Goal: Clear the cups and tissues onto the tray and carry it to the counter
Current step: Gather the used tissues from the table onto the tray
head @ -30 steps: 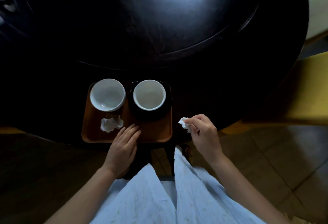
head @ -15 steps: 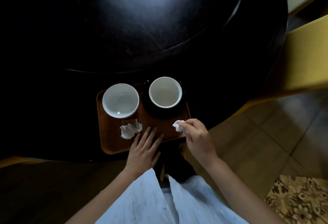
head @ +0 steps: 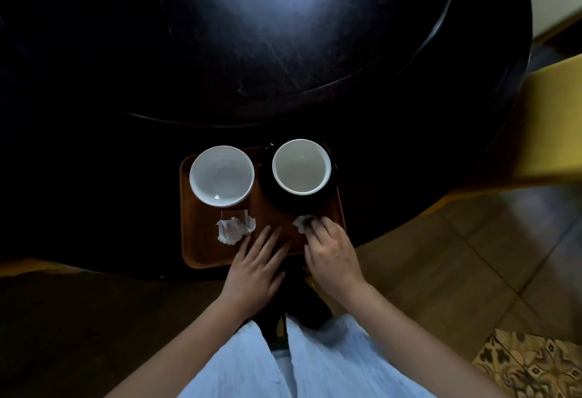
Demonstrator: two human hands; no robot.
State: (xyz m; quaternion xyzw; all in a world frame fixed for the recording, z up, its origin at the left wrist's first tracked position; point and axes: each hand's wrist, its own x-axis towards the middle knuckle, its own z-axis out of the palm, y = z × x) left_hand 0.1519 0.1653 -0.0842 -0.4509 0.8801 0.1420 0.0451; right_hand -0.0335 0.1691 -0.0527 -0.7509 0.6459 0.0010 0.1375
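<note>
A brown wooden tray (head: 201, 249) lies at the near edge of a dark round table (head: 252, 51). Two white cups stand on it: the left cup (head: 222, 175) directly on the tray, the right cup (head: 301, 166) on a black saucer (head: 267, 189). A crumpled tissue (head: 234, 230) lies below the left cup. My right hand (head: 330, 252) holds a second crumpled tissue (head: 303, 222) with its fingertips, low over the tray's right front part. My left hand (head: 256, 267) rests flat on the tray's front edge, fingers spread.
A yellow chair (head: 554, 120) stands right of the table. Wooden floor lies to the right, with a patterned rug (head: 532, 363) at the lower right. My light blue clothing fills the bottom of the view.
My right hand has carried the second tissue leftward from beside the tray to over its right front part. My left hand has stayed on the tray's front edge.
</note>
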